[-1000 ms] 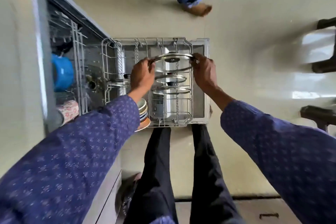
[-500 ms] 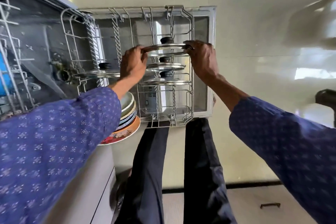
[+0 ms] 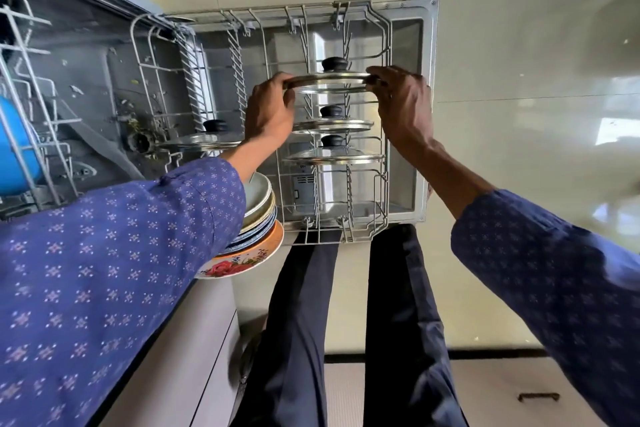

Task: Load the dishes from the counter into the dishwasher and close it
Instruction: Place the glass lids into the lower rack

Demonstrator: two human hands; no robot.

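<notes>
Both hands grip one glass lid [image 3: 330, 81] by its rim over the pulled-out lower rack [image 3: 379, 45] of the open dishwasher, the left hand [image 3: 270, 111] at one edge, the right hand [image 3: 403, 104] at the other. Two more lids [image 3: 332, 140] stand upright in the tines just below. If the rim misses its slot, the lid could tip and knock its neighbours. A stack of plates [image 3: 258, 215] waits on the counter.

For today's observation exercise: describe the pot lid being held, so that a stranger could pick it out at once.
Find the pulled-out lower rack of the open dishwasher. Three glass lids stand in one row there; the held lid is the farthest, its rim gripped by the left hand and right hand.
</notes>
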